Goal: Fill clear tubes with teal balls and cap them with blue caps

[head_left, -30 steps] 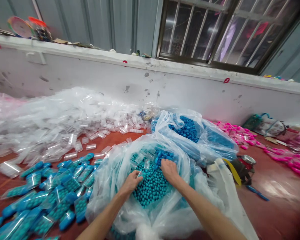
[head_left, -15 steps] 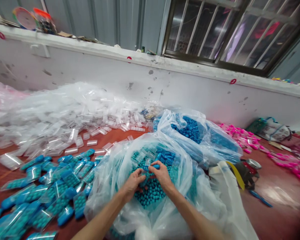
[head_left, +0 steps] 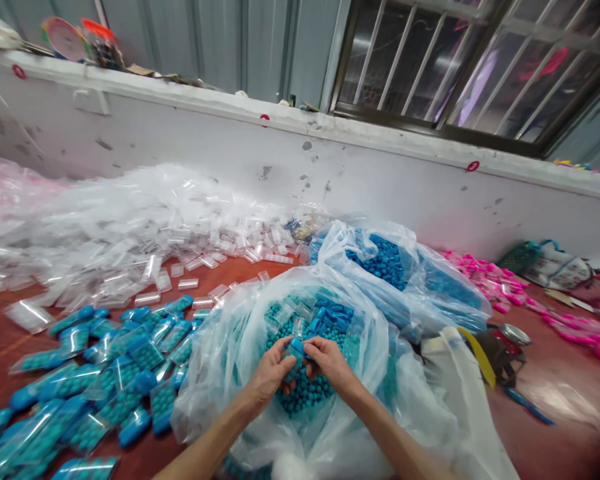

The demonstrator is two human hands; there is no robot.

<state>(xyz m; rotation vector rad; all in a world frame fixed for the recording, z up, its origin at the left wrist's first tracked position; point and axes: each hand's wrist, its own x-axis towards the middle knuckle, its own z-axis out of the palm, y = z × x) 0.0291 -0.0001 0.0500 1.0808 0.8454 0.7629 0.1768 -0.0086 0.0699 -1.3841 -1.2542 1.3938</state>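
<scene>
A large clear plastic bag (head_left: 215,373) stands open in front of me, with teal beads (head_left: 307,393) inside and blue caps (head_left: 330,315) on top of them. Over the beads, my left hand (head_left: 273,367) is closed round a small clear container with a blue cap (head_left: 295,347). The fingers of my right hand (head_left: 330,363) pinch the cap from the other side, and both hands meet there. Filled teal containers with blue ends (head_left: 143,353) lie in a pile on the red surface at the left.
Clear empty containers (head_left: 150,267) are heaped at the back left. Behind the bead bag sits another bag of blue pieces (head_left: 380,260). Pink pieces (head_left: 500,283), a jar with a metal lid (head_left: 514,335) and a blue tool (head_left: 530,405) lie at the right.
The blue cap has moved from between my right fingers onto the container in my left hand. Both hands are now closer together and slightly lower.
</scene>
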